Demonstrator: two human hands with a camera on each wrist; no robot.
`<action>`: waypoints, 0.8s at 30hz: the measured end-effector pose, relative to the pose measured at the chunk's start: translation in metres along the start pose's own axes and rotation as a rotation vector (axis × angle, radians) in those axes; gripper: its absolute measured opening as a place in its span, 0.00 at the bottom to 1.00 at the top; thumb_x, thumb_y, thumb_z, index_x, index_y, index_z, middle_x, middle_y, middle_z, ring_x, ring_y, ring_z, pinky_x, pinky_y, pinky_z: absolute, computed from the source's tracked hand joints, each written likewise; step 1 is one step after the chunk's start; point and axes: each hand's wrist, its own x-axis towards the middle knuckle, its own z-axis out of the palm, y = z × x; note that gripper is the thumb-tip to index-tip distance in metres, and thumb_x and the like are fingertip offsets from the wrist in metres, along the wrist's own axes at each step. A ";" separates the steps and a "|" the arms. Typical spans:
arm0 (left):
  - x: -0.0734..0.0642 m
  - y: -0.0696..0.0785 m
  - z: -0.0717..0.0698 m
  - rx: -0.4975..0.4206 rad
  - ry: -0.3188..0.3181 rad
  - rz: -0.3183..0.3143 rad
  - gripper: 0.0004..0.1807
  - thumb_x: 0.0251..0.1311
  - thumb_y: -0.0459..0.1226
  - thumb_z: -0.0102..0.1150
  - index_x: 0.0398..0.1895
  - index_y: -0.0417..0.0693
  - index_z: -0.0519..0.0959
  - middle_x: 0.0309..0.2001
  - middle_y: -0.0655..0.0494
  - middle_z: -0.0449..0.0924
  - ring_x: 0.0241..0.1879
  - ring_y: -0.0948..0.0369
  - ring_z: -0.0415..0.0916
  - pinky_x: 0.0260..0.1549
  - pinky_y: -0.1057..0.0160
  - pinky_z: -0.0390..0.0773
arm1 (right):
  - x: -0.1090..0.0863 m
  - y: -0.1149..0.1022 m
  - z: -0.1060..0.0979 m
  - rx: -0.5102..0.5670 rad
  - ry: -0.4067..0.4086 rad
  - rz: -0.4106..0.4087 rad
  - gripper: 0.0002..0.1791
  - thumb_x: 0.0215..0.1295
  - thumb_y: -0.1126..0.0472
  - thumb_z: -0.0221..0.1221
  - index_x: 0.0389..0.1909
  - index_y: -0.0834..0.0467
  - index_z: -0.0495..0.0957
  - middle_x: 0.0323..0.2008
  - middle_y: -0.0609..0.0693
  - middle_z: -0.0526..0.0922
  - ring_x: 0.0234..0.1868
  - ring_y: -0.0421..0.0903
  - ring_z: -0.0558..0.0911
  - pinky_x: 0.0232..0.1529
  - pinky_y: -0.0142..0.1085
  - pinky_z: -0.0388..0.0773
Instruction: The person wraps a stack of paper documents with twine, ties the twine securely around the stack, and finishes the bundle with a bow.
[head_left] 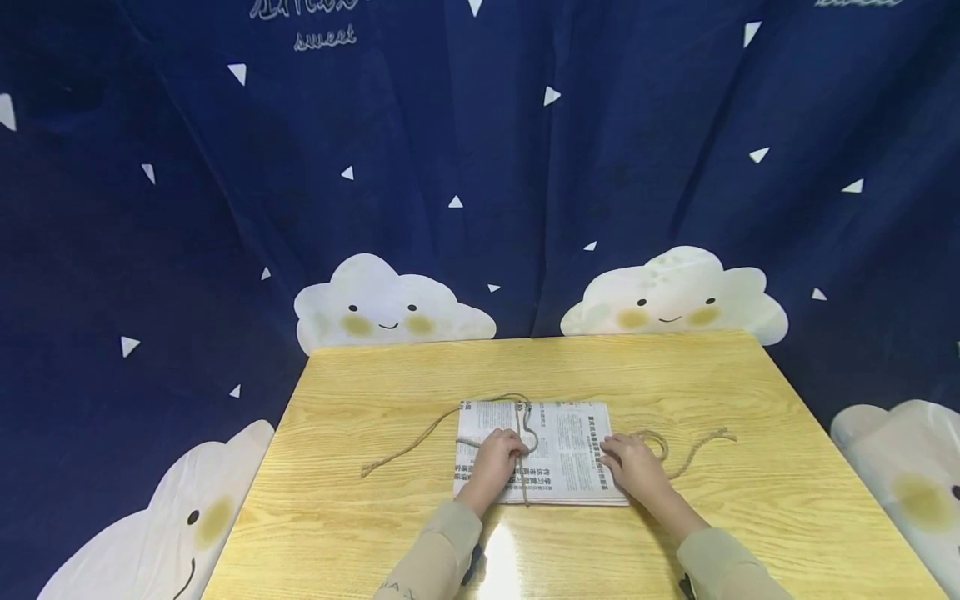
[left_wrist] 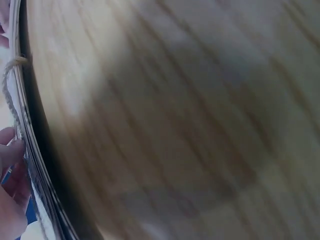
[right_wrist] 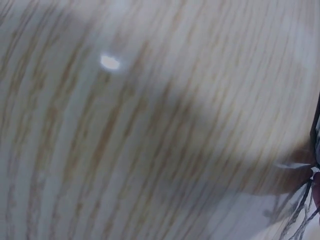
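Note:
A flat bundle of folded newspapers point(head_left: 570, 442) lies on the wooden table, with brown twine point(head_left: 522, 483) running over it from front to back. My left hand point(head_left: 491, 467) is over the bundle's left part and pinches the twine near a loose loop. In the left wrist view, fingers point(left_wrist: 11, 152) show beside the stacked paper edges, where twine wraps round. At the bundle's right edge is my right hand point(head_left: 637, 468), fingertips on the paper; its grip is mostly hidden. Strands of twine point(right_wrist: 302, 212) show at the right wrist view's lower right corner.
One loose twine end point(head_left: 397, 457) stretches left across the table point(head_left: 337, 375). Another length curls beyond the right hand and ends in a frayed tip point(head_left: 723, 434). A dark blue curtain point(head_left: 510, 167) with clouds and white triangles hangs behind the table.

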 end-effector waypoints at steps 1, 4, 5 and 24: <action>-0.001 0.000 -0.001 -0.002 -0.015 -0.003 0.08 0.50 0.28 0.60 0.28 0.50 0.84 0.33 0.61 0.77 0.37 0.64 0.73 0.42 0.70 0.75 | 0.000 0.000 0.000 0.000 0.002 -0.001 0.13 0.51 0.62 0.65 0.38 0.63 0.80 0.42 0.60 0.81 0.46 0.59 0.78 0.58 0.56 0.63; -0.003 0.000 -0.004 0.002 -0.064 -0.007 0.09 0.52 0.27 0.58 0.31 0.50 0.84 0.34 0.60 0.73 0.38 0.63 0.72 0.41 0.71 0.75 | 0.000 0.000 -0.001 -0.007 0.007 -0.011 0.13 0.50 0.63 0.65 0.37 0.63 0.80 0.41 0.61 0.81 0.46 0.59 0.78 0.57 0.57 0.64; -0.003 -0.001 -0.005 0.016 -0.074 0.007 0.10 0.52 0.27 0.58 0.32 0.50 0.84 0.34 0.60 0.73 0.37 0.63 0.72 0.41 0.70 0.75 | 0.000 0.000 -0.001 -0.008 0.008 -0.012 0.13 0.50 0.63 0.65 0.37 0.63 0.80 0.41 0.61 0.81 0.46 0.59 0.78 0.57 0.57 0.64; -0.005 -0.016 -0.026 0.098 -0.135 0.135 0.08 0.53 0.29 0.58 0.33 0.49 0.84 0.33 0.60 0.81 0.38 0.62 0.77 0.43 0.70 0.76 | 0.013 -0.007 -0.004 -0.023 0.002 0.063 0.06 0.51 0.63 0.64 0.30 0.60 0.82 0.33 0.55 0.81 0.38 0.55 0.79 0.41 0.50 0.75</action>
